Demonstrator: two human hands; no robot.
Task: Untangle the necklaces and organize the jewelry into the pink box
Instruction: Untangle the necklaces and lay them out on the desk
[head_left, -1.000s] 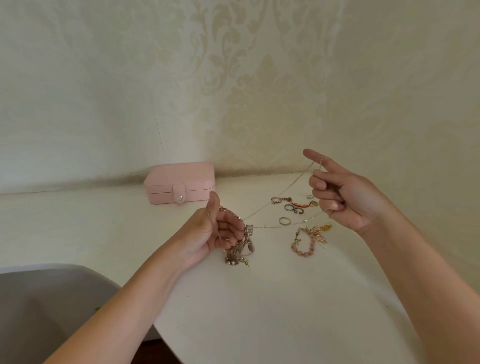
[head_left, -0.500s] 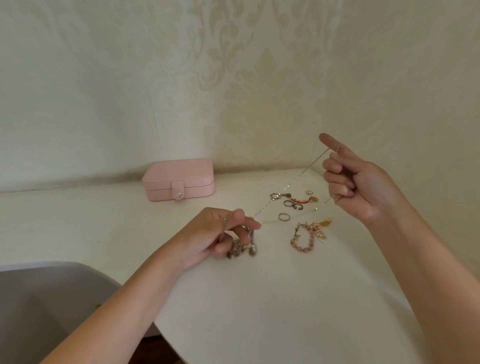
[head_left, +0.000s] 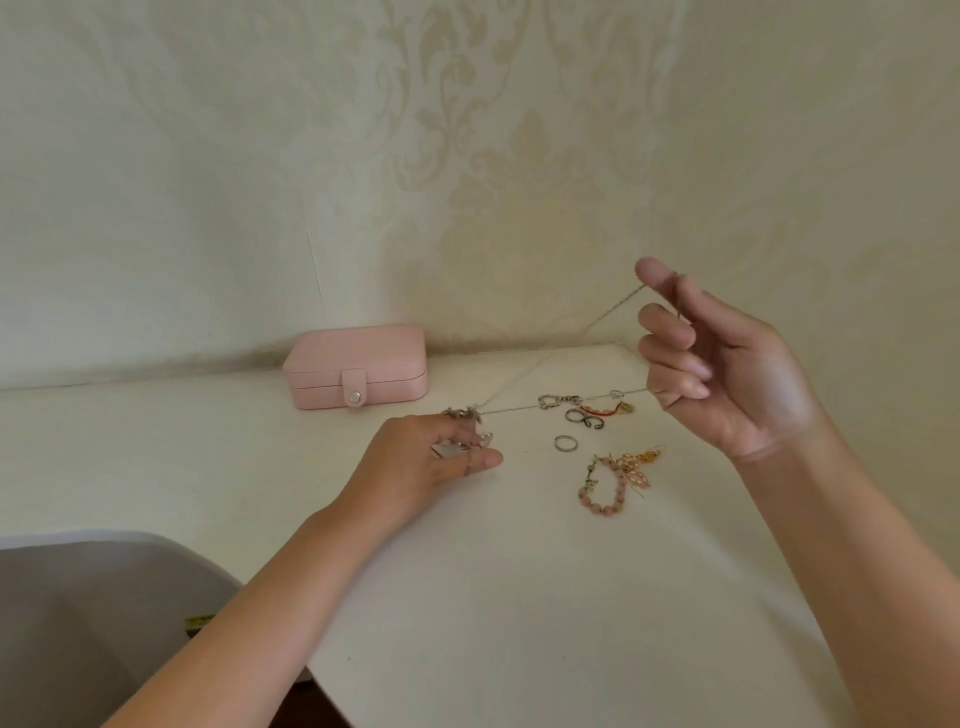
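Observation:
The pink box (head_left: 358, 366) stands shut at the back of the white table, against the wall. My right hand (head_left: 727, 364) is raised at the right, pinching a thin silver necklace chain (head_left: 608, 312) between thumb and forefinger. The chain runs down and left to a tangled chunky silver chain (head_left: 467, 423) under the fingers of my left hand (head_left: 415, 462), which rests palm down on the table and presses on that bundle. A second strand of the thin chain runs low across the table toward my right hand.
Loose jewelry lies between my hands: a silver ring (head_left: 564, 443), dark rings (head_left: 584, 417), a small silver chain piece (head_left: 558, 400), a red and gold piece (head_left: 605, 409), a pink bead bracelet (head_left: 605, 488) and gold earrings (head_left: 639, 465). A grey chair (head_left: 93, 623) stands at the lower left.
My left hand turned palm down and lowered onto the tangled bundle on the table. My right hand rose higher and further right, stretching the thin chain.

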